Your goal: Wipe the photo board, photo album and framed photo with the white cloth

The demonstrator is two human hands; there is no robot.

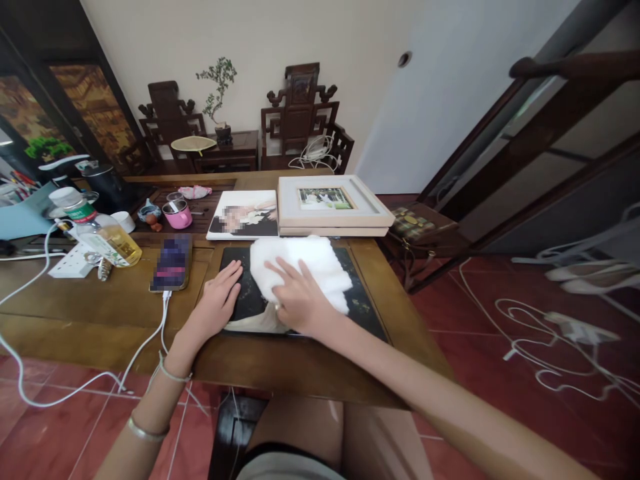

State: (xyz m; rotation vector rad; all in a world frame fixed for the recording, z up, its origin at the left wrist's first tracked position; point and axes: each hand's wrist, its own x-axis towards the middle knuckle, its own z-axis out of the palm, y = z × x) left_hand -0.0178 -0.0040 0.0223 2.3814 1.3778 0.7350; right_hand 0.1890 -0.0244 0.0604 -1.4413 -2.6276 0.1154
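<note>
On the near edge of the table [300,363], a black board [367,307] lies flat; a white cloth [327,267] rests on top of it, bunched over its middle and upper part, leaving bare strips to left and right; the person's right hand [303,303] lies over the lower part of the cloth, its fingers spread apart and extended forward, not closed into a fist; the left hand [219,299] is set palm down at the board's left edge, its fingers straight, open and gripping nothing; a pale patch [263,323] shows along the board's near edge, between the two hands, and its nature cannot be told.

Directly beyond the board stand, side by side, a photo print [245,215] lying flat and, touching or nearly touching its right side, a picture frame [367,193] in pale wood; to the left of the left hand lies a phone [173,260], with a white cable [164,313] plugged into its near end; farther left are a bottle [127,252] of yellow liquid and a white power strip [70,261]; a pink cup [180,219] stands beyond the phone; against the wall behind are two dark wooden chairs [300,110], with a small potted tree [220,80] between them.
</note>
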